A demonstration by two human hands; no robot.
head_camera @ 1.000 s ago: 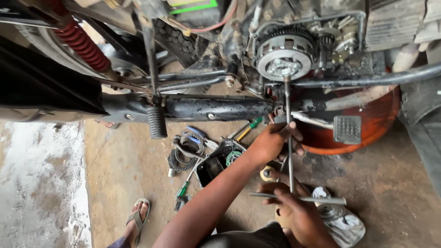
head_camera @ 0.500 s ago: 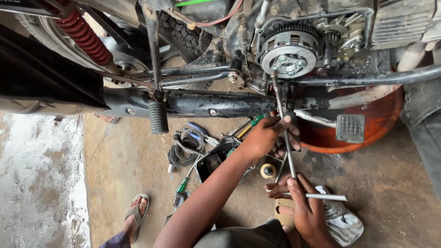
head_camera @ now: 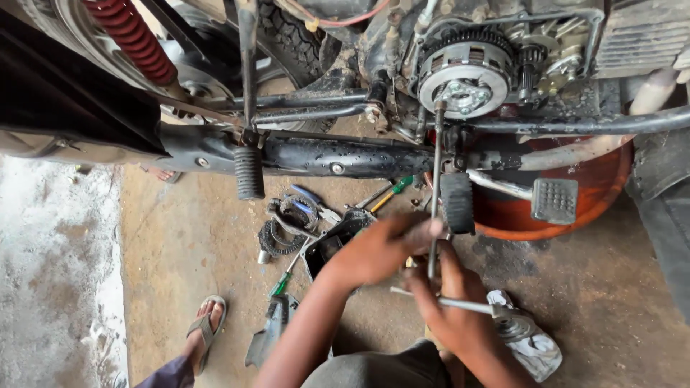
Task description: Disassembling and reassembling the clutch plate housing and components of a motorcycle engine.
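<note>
**Head view: both hands on a T-handle wrench at the clutch**

Head camera first, and it is the only view I have. I look down on a motorcycle lying low over a dirty concrete floor (head_camera: 180, 237), its engine side open at the top of the picture. My left hand (head_camera: 377, 248) is closed around the long shaft of a T-handle wrench (head_camera: 435, 187), gripping it low down. My right hand (head_camera: 453, 309) is closed around the same tool just below, at the crossbar, which sticks out to the right. The shaft runs steeply up from my hands, and its far tip sits on the exposed clutch (head_camera: 463, 79), the round toothed assembly in the open engine case.

Just right of the shaft stands a black rubber footpeg (head_camera: 457, 202), touching or nearly touching it; I cannot tell which. Further right a square ribbed brake pedal (head_camera: 555, 200) hangs over an orange basin (head_camera: 575, 215) under the engine. A crumpled white rag (head_camera: 535, 345) lies on the floor beside my right wrist.

Left of my left hand, a heap of tools and parts (head_camera: 302, 223) rests on the floor, with a green-handled screwdriver (head_camera: 282, 282) at its near edge. A red shock spring (head_camera: 133, 36) fills the top left corner. Someone's sandalled foot (head_camera: 205, 327) shows near the bottom left.
</note>
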